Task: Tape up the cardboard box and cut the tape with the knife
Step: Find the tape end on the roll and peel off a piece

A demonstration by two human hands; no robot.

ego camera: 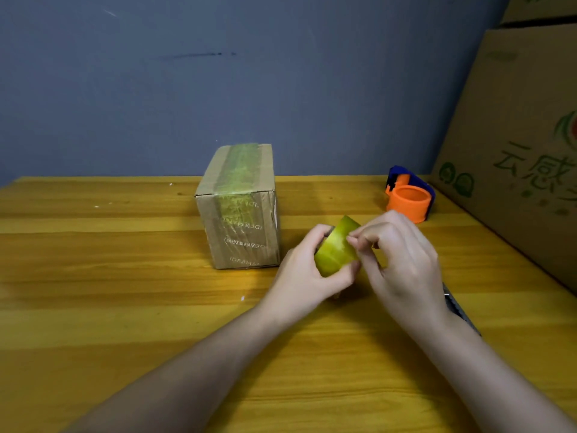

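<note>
A small cardboard box [240, 207] stands upright on the wooden table [125, 307], with a strip of greenish tape running over its top and down its front. Right of it, my left hand [304, 275] grips a yellow-green tape roll [335, 248] held just above the table. My right hand [402, 264] pinches at the roll's outer surface with thumb and fingertips. A dark knife [459, 307] lies on the table under my right wrist, mostly hidden.
An orange and blue tape dispenser [409, 196] sits at the back right of the table. A large printed cardboard carton [515, 151] leans along the right edge. A grey wall closes off the back.
</note>
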